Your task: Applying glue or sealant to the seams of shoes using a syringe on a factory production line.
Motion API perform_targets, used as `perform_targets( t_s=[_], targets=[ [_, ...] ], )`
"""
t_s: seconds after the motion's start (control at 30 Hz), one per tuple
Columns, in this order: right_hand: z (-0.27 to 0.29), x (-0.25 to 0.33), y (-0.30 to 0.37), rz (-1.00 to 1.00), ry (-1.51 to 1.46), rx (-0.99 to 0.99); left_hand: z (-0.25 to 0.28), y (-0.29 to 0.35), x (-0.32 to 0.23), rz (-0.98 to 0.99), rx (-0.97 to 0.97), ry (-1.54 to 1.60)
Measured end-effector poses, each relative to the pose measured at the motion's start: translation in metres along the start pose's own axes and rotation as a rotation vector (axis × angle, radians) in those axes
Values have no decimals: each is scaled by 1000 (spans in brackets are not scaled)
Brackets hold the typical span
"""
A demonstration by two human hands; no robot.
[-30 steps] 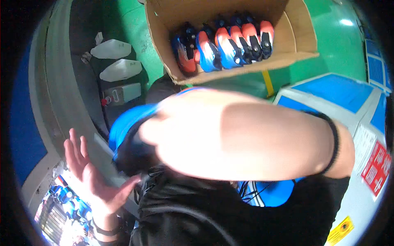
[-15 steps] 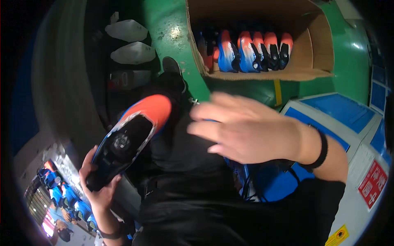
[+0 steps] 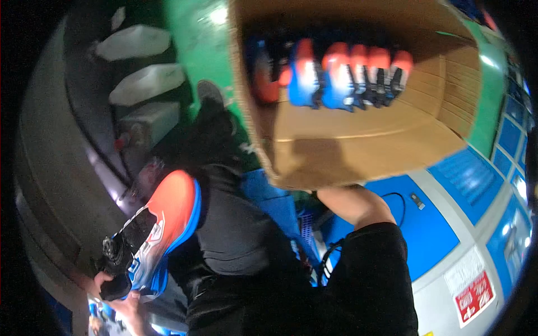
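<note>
Shoe (image 3: pixel 162 229) gripped at its heel in my left hand (image 3: pixel 120 294), lower left.
Since half a second ago, my right arm has dropped under the cardboard box (image 3: pixel 358 145), which fills more of my view; its hand is hidden, grip unknowable.

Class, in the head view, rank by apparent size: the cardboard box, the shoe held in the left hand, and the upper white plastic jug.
1. cardboard box, largest, though nearest the camera.
2. shoe in the left hand.
3. white plastic jug, smallest, but farther away.
</note>
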State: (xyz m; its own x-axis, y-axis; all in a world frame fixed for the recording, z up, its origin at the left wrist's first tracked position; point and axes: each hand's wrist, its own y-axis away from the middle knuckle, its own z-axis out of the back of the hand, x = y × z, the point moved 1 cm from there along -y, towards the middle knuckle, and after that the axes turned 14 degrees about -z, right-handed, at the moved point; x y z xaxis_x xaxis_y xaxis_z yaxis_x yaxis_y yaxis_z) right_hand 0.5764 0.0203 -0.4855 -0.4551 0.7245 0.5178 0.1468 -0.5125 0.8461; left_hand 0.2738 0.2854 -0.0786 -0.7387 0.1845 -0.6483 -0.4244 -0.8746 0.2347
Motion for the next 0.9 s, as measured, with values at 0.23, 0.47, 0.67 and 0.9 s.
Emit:
perform_targets(
  t_s=[0.23, 0.47, 0.67, 0.9],
  targets=[
    [-86, 22, -50, 93, 4, 143, 22, 53, -12, 514, -100, 23],
    [-60, -9, -68, -1, 50, 50, 53, 129, 76, 469, -275, 394],
    [1, -62, -66, -155, 105, -98, 88, 172, 217, 410, -196, 456],
    [36, -69, -90, -235, 113, -208, 133, 146, 299, 341, -162, 405]
  ],
)
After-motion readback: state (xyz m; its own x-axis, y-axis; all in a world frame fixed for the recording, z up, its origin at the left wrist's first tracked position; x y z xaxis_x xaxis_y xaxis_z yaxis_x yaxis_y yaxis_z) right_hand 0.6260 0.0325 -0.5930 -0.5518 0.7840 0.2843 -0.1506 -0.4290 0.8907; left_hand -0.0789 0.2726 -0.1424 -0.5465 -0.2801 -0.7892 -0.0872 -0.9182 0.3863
